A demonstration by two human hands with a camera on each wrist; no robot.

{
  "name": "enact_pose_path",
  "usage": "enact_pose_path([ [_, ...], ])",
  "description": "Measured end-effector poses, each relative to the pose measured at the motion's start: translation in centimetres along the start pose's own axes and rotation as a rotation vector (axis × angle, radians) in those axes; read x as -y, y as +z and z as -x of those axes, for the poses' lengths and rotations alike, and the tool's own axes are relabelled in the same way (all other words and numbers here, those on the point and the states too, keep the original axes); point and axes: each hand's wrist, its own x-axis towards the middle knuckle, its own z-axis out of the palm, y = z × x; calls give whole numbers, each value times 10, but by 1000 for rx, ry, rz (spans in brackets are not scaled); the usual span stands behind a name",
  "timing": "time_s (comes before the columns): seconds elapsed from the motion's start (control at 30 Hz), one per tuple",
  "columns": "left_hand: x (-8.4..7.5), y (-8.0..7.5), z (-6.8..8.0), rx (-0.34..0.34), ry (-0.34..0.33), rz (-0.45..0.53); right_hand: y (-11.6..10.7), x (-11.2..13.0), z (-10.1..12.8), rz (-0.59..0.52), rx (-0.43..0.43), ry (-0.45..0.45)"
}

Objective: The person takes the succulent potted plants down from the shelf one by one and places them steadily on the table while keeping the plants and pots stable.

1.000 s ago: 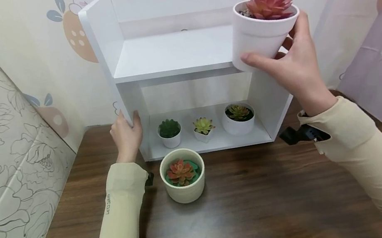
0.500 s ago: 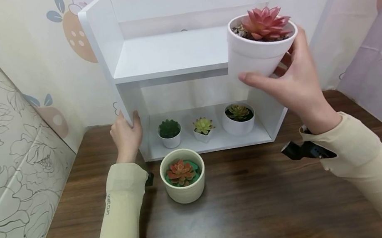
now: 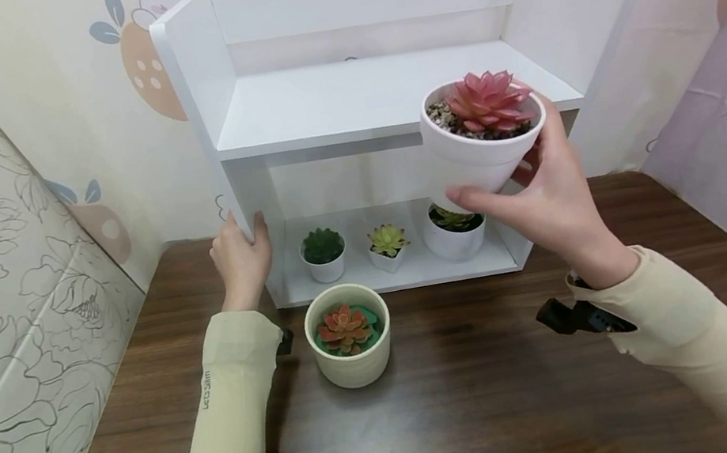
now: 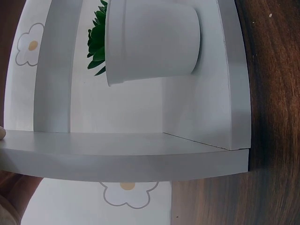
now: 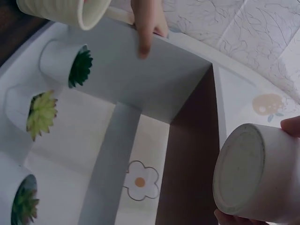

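Hands: right hand (image 3: 550, 199) grips the white pot (image 3: 481, 151) with fingers and thumb curled around its lower wall; left hand (image 3: 241, 259) holds the front edge of the left side panel of the white shelf unit (image 3: 199, 86), fingers wrapped on it.
Pot place: in the air, in front of the right end of the upper shelf, above the desk (image 3: 479, 399), touching nothing but the hand.
Pot direction: nearly upright, a little tilted; long axis runs bottom to rim, the pink succulent (image 3: 488, 100) faces up. Right wrist view shows the round flat bottom (image 5: 238, 171).
Handling: I judge it rigid, smooth, maybe ceramic, so breakable and slippery; gravel may spill if tilted more. Best hold is around the wall, under the rim.
Nearby: cream pot (image 3: 349, 335) on the desk; three small pots on the lower shelf.
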Motion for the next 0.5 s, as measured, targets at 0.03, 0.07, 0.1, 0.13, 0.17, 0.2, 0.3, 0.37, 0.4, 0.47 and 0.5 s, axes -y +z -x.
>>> enact_pose_path([
  [0.03,0,0,0,1,-1,-1,1,-1,2,1,5,-3],
  [0.07,0,0,0,1,-1,0,2,-3,3,3,10,-4],
  [0.1,0,0,0,2,-2,2,3,-5,5,8,15,-6],
  [0.13,0,0,0,3,-3,3,3,-6,7,13,20,-6],
  [0.17,0,0,0,4,-4,4,4,-8,8,17,25,-7],
  [0.2,0,-1,0,5,-4,5,5,-10,10,16,30,-6],
  [0.3,0,0,0,4,-3,8,7,-15,15,15,51,-13],
  [0.37,0,0,0,4,-3,7,8,-19,17,9,68,-16],
  [0.4,0,0,0,3,-2,7,9,-21,19,8,76,-19],
  [0.47,0,0,0,3,-1,8,11,-24,21,10,94,-23],
  [0.5,0,0,0,3,-2,8,11,-26,22,16,100,-23],
])
